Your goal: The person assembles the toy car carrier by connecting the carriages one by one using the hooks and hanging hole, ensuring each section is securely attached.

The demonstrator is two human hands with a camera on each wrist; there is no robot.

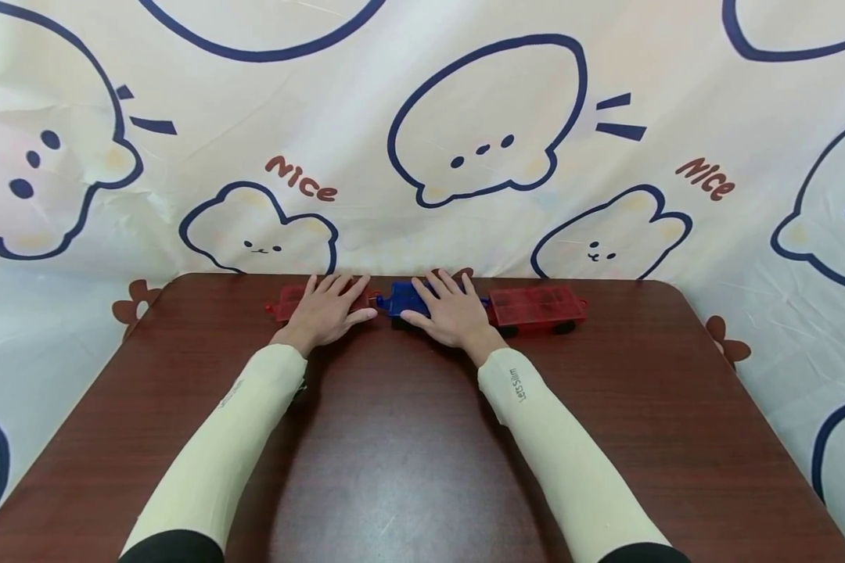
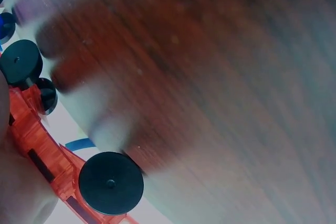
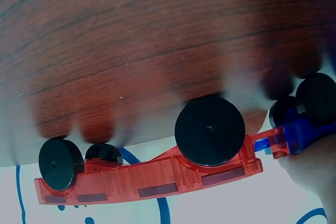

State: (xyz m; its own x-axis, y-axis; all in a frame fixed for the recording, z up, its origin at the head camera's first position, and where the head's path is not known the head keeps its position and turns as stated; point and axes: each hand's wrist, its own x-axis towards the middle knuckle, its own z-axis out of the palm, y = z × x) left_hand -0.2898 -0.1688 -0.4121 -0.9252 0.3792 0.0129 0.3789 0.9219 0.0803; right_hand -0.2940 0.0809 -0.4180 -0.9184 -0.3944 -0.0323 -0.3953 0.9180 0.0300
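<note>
Near the far table edge, three toy train cars stand in a row: a red one at left (image 1: 289,300), a blue one (image 1: 403,300) in the middle and a see-through red one (image 1: 537,308) at right. My left hand (image 1: 324,313) lies spread over the left car, covering much of it. My right hand (image 1: 454,314), fingers fanned, rests on the blue car. The right wrist view shows the red car's black wheel (image 3: 210,130) and a coupling (image 3: 270,142) linking it to the blue car. Black wheels (image 2: 111,183) also show beneath the left car.
The cars stand on a dark brown wooden table (image 1: 387,453) with rounded far corners. Right behind it hangs a white cloth (image 1: 366,117) printed with blue-outlined cartoon figures. Pale sleeves (image 1: 218,446) cover both forearms.
</note>
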